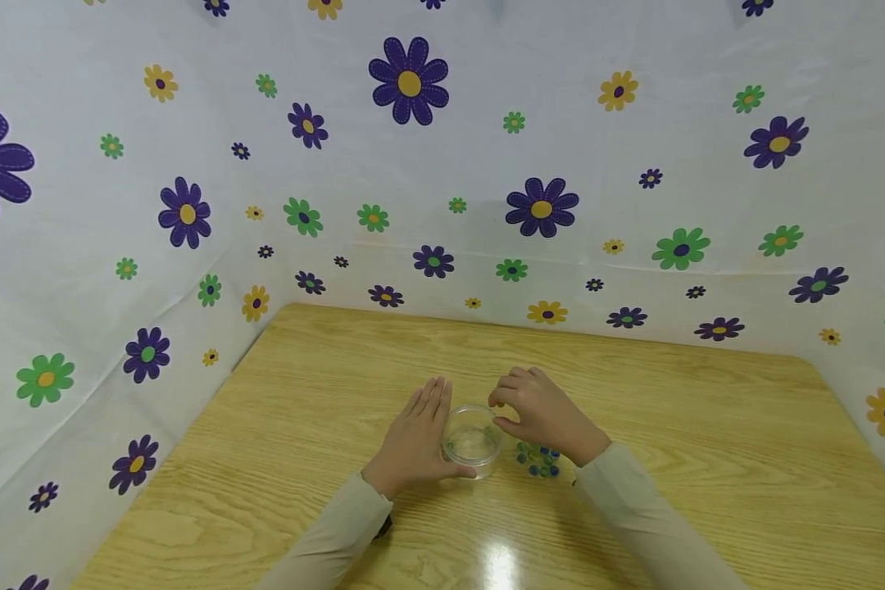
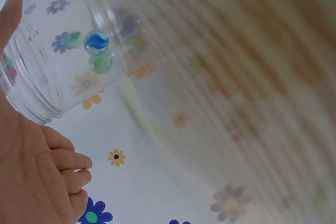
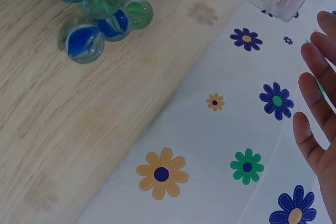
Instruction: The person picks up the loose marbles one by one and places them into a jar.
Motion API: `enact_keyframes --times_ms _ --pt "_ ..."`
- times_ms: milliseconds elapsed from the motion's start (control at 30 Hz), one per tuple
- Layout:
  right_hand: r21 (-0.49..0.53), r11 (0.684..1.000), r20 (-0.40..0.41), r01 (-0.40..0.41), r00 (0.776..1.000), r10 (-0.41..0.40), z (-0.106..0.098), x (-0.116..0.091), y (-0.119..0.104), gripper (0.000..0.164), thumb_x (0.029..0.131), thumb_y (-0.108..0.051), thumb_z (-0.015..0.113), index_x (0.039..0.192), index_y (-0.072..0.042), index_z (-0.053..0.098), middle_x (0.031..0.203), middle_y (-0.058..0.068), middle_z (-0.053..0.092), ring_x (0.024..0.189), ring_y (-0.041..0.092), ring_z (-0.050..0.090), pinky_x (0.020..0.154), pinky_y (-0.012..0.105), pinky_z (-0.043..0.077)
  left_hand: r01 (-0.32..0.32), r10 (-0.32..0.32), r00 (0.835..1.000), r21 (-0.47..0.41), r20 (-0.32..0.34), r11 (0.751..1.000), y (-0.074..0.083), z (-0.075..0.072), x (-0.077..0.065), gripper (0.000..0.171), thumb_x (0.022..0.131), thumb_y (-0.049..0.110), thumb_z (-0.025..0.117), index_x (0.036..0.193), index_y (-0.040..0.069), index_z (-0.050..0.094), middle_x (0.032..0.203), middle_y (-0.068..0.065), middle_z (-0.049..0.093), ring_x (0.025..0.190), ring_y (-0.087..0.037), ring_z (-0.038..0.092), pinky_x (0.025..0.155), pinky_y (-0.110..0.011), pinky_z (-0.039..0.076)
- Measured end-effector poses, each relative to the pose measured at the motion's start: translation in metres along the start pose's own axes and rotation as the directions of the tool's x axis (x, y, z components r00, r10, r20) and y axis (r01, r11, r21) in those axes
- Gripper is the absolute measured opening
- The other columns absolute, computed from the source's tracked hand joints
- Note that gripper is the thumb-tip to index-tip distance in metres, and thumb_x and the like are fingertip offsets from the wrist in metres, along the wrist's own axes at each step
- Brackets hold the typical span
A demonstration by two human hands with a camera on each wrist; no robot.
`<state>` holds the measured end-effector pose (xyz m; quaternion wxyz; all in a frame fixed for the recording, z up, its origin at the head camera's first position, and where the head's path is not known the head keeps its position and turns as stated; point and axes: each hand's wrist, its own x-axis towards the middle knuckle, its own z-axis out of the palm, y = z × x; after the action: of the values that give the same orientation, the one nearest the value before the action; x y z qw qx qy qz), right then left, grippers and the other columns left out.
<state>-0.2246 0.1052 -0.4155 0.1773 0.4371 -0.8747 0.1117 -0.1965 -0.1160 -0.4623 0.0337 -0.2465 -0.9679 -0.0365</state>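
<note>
A clear, round, open-topped jar [image 1: 473, 447] stands on the table, with a few marbles inside. A blue-swirl marble [image 2: 96, 42] and a green marble [image 2: 101, 62] show through its wall in the left wrist view. My left hand [image 1: 415, 447] holds the jar from the left, its thumb around the near side and its fingers extended forward. By the right rim hovers my right hand [image 1: 544, 412], fingers slightly bent and spread; in the right wrist view I see nothing between them. Just right of the jar lies a cluster of blue and green glass marbles [image 1: 544, 471], partly under the right wrist.
The light wooden table [image 1: 324, 360] reaches left, right and back from the jar. White cloth [image 1: 457, 164] printed with purple, green and yellow flowers hangs behind the table and along its sides. Light glares off the tabletop near the front.
</note>
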Motion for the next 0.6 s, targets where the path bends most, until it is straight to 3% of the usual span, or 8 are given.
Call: enact_keyframes --times_ms 600 --pt "-0.019 1.0 -0.014 -0.01 1.0 0.01 -0.009 -0.01 0.003 0.017 0.076 -0.02 0.078 0.088 -0.013 0.069 0.087 -0.003 0.067 0.083 0.014 0.057 0.076 0.037 0.049 -0.004 0.004 1.0 -0.009 -0.007 1.0 0.0 -0.001 0.0 0.122 0.069 0.077 0.059 0.148 -0.006 0.016 0.155 -0.022 0.02 0.145 -0.031 0.017 0.119 -0.042 0.02"
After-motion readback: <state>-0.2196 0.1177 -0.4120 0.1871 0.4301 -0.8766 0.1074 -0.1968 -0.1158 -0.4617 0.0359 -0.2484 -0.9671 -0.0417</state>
